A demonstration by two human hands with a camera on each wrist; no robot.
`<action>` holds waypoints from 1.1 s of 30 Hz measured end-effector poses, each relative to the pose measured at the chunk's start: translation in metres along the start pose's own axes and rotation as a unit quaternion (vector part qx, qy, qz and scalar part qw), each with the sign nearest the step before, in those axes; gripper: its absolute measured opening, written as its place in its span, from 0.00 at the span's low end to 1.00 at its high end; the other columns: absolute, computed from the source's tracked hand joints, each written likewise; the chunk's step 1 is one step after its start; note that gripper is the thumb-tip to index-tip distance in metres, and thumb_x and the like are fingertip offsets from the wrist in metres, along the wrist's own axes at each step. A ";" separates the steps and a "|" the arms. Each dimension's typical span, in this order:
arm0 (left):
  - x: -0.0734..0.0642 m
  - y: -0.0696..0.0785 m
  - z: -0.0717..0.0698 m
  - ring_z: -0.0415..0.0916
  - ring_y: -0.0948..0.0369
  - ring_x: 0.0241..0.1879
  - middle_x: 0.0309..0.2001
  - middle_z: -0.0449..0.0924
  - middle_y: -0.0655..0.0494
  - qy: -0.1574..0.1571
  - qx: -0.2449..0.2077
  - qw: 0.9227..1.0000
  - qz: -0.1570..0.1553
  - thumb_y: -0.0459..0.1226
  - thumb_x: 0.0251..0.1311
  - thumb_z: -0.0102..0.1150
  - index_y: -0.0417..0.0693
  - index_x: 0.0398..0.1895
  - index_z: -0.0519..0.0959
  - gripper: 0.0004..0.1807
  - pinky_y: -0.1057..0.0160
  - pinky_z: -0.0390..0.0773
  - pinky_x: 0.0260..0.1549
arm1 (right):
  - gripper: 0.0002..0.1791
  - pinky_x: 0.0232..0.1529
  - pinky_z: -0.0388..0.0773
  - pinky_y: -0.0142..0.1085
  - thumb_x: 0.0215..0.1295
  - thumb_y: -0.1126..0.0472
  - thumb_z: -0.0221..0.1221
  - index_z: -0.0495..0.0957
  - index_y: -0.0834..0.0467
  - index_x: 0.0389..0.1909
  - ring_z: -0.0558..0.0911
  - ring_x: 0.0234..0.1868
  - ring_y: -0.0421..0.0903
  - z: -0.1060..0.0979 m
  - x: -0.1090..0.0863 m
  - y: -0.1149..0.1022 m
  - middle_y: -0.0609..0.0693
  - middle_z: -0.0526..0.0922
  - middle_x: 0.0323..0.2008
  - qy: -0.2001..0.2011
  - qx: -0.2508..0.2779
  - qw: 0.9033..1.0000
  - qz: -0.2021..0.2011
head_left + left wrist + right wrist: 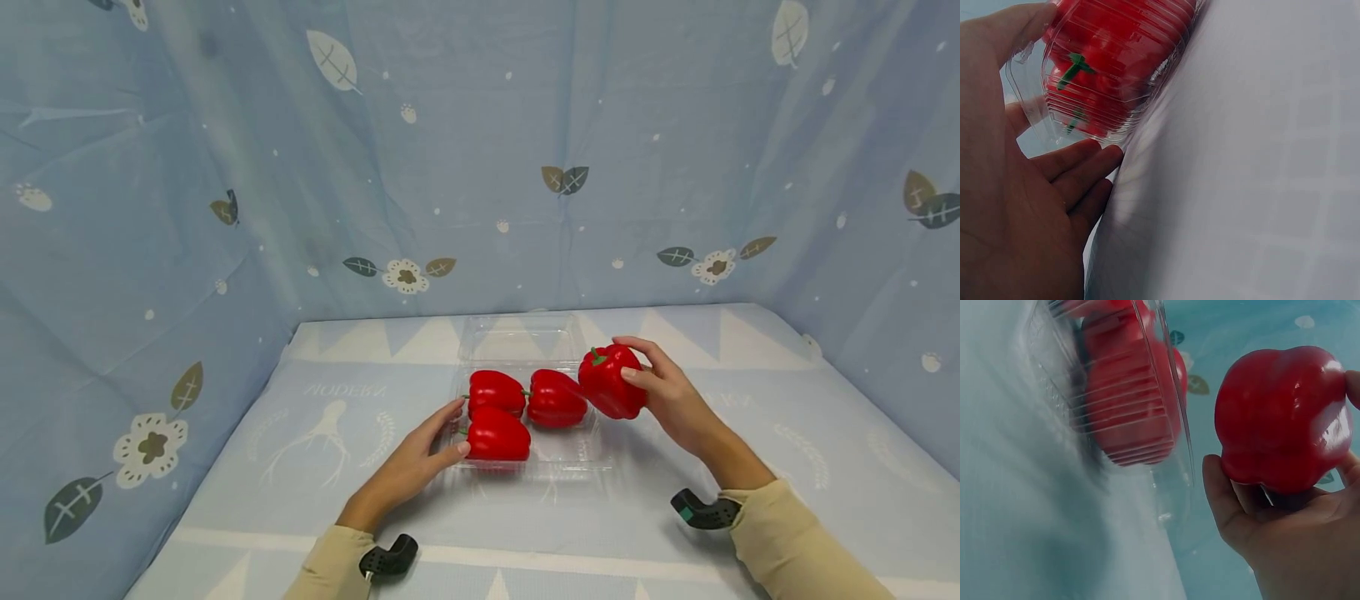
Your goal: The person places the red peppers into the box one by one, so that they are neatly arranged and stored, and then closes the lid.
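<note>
A clear plastic clamshell container point(558, 450) stands on the table with its lid laid back. Inside lie three red bell peppers: one at back left point(495, 392), one in front of it point(498, 435) and one to their right point(557, 400). My left hand point(408, 471) rests at the container's left side, thumb and fingers spread and touching its edge. In the left wrist view, green stems point(1076, 70) show through the plastic. Over the container's right side, my right hand point(675, 408) holds a fourth pepper point(1285, 419) between thumb and fingers, its green stem facing left.
The transparent lid point(521, 337) reaches toward the back of the table. A pale patterned cloth point(322, 500) covers the table. Blue printed curtains point(480, 150) enclose the back and sides. Black wrist devices point(705, 510) sit at both sleeve cuffs.
</note>
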State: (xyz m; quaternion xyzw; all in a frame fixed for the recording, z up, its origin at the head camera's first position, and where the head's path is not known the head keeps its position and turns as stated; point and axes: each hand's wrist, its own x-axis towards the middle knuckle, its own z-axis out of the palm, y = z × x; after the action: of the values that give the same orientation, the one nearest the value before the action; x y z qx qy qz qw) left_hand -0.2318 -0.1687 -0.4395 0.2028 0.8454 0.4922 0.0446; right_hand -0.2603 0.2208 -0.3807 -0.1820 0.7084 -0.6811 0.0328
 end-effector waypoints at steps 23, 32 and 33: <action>0.001 -0.001 0.001 0.61 0.52 0.72 0.73 0.64 0.52 -0.005 0.004 1.000 0.005 0.51 0.68 0.60 0.61 0.79 0.58 0.39 0.42 0.57 0.70 | 0.31 0.47 0.84 0.42 0.67 0.61 0.64 0.67 0.53 0.70 0.77 0.59 0.61 0.019 -0.005 -0.005 0.61 0.73 0.63 -0.036 -0.108 0.993 -0.029; 0.001 -0.003 -0.001 0.61 0.53 0.72 0.73 0.64 0.52 -0.001 0.008 1.000 0.005 0.52 0.68 0.59 0.61 0.79 0.58 0.38 0.41 0.57 0.70 | 0.30 0.47 0.83 0.40 0.66 0.65 0.64 0.68 0.59 0.68 0.78 0.57 0.63 0.025 -0.004 -0.007 0.61 0.75 0.61 -0.073 -0.113 0.990 -0.052; 0.001 -0.003 -0.001 0.61 0.53 0.72 0.73 0.64 0.53 -0.002 0.009 1.000 0.003 0.52 0.68 0.59 0.61 0.79 0.58 0.38 0.41 0.57 0.70 | 0.30 0.47 0.84 0.40 0.65 0.65 0.64 0.69 0.58 0.68 0.78 0.57 0.62 0.026 -0.005 -0.006 0.61 0.75 0.61 -0.078 -0.115 0.989 -0.053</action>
State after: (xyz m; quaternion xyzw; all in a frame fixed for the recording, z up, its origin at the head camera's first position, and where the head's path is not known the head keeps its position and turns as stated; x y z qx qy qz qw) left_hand -0.2336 -0.1703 -0.4419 0.2067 0.8489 0.4846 0.0427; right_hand -0.2469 0.1974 -0.3773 -0.2743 0.7666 -0.5798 0.0302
